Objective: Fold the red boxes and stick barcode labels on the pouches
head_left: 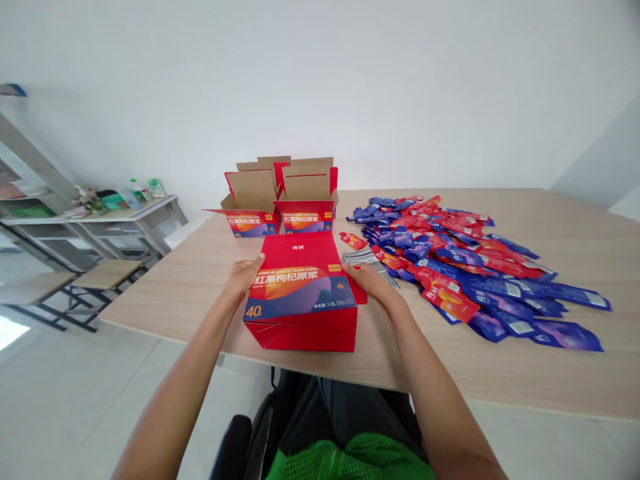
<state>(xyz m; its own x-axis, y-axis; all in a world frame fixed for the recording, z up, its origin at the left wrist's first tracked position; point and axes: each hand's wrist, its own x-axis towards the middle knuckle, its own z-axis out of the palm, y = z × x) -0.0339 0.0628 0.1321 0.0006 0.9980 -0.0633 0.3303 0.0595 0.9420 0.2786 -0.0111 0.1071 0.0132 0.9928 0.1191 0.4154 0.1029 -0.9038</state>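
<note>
A red and blue printed carton (303,328) lies on the table right in front of me, its top flap (300,252) stretching away at the far end. At its left side, my left hand (245,273) holds the edge, thumb on the upper face and other fingers mostly hidden. My right hand (369,279) grips the opposite side near a red side flap (356,292), thumb at the upper corner. Just beyond my right hand lie a stack of striped grey-white strips (363,257) and a single red sachet (353,241).
Several open cartons (250,223) with raised lids stand at the back of the wooden table (200,267). A wide pile of red and blue sachets (450,253) covers much of the right side. Stools (107,273) and a side desk (125,215) are on the left.
</note>
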